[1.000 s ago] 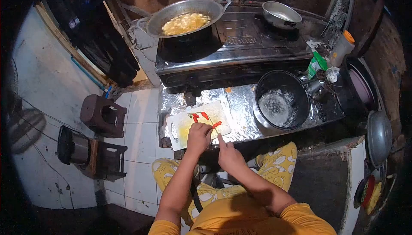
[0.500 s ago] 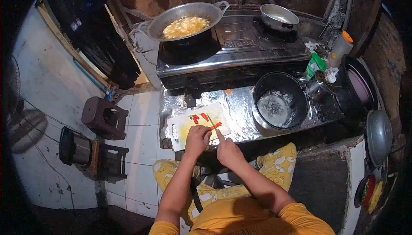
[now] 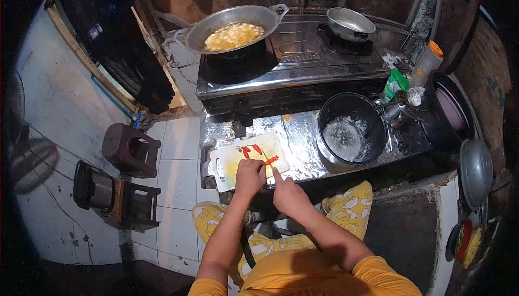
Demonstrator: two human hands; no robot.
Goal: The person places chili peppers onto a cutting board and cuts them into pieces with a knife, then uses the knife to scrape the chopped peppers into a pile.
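A white cutting board [image 3: 231, 162] with a yellow stain lies on the foil-covered ledge. My left hand [image 3: 250, 177] is on its near part, fingers bent and pressed down on a red chili whose held end is mostly hidden. Beside those fingertips are cut red chili pieces [image 3: 272, 160]. My right hand [image 3: 291, 196] is wrapped round the handle of a knife [image 3: 275, 171], its narrow blade pointing away across the board at the pieces. Farther up the board lie more red chilies [image 3: 257, 149], apart from both hands.
Behind the board stands a gas stove [image 3: 292, 71] bearing a wok [image 3: 194, 39] of bubbling food in oil and a metal pan [image 3: 351, 24]. A dark-rimmed pot [image 3: 323, 128] with whitish residue sits right of the board. Left, on the tiled floor, is a brown stool [image 3: 121, 144].
The knife has shifted slightly toward me at the cut chili pieces. My left hand stays in nearly the same place, and the whole view has moved a little.
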